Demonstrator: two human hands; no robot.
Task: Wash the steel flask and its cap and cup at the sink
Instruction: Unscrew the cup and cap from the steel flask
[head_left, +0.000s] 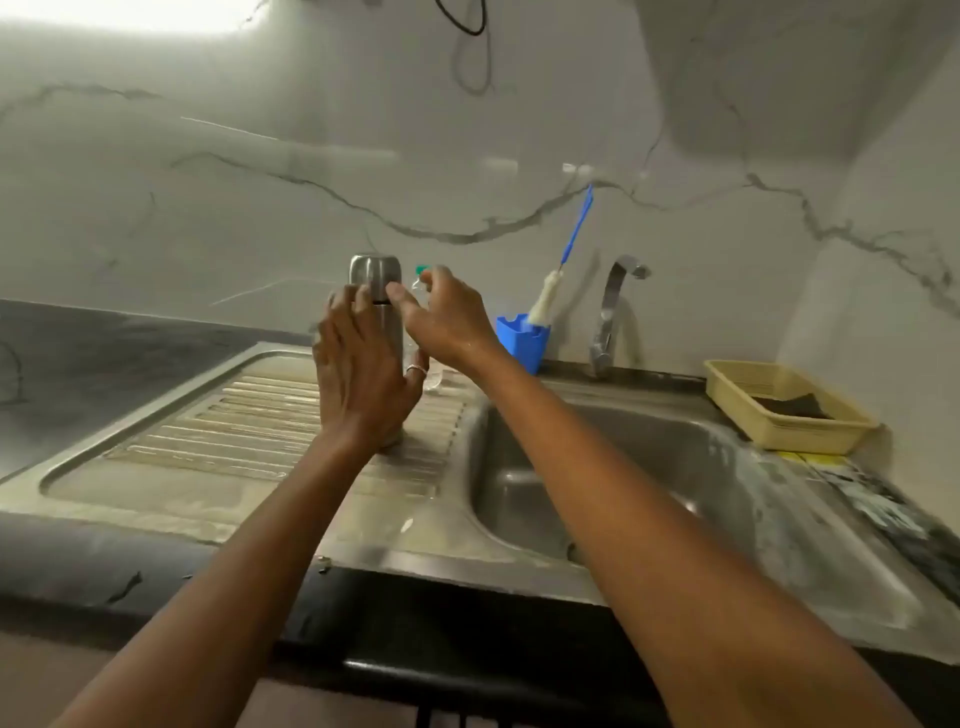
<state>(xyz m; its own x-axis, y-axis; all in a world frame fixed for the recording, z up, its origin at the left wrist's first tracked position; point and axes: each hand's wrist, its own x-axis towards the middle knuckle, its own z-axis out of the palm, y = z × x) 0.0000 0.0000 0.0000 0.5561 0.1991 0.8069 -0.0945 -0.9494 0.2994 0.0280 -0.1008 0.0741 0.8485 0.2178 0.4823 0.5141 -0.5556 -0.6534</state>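
Fingers of my left hand are curled round the body of the steel flask and hold it upright. My right hand is at the steel cup that sits upside down on top of the flask. Its thumb is at the seam under the cup and the other fingers are loosely spread. I cannot tell whether it already pinches the cup. The cap is not visible; I judge it is under the cup.

The flask stands on the ribbed drainboard, left of the sink basin, so I judge the washing has not started and that taking off the cup is the step in hand.

The risks, as I see them: the ribs give an uneven footing, so a hard twist can make the flask slide or tip if the left hand loosens. Just behind the flask stands a clear bottle with a green top, and my right hand may knock it over. A freed cup can also slip and roll into the basin.

Further right are a blue holder with a bottle brush, the tap, and a yellow tray with a dark scrub pad. The tabletop is dark, and the wall is pale veined marble.
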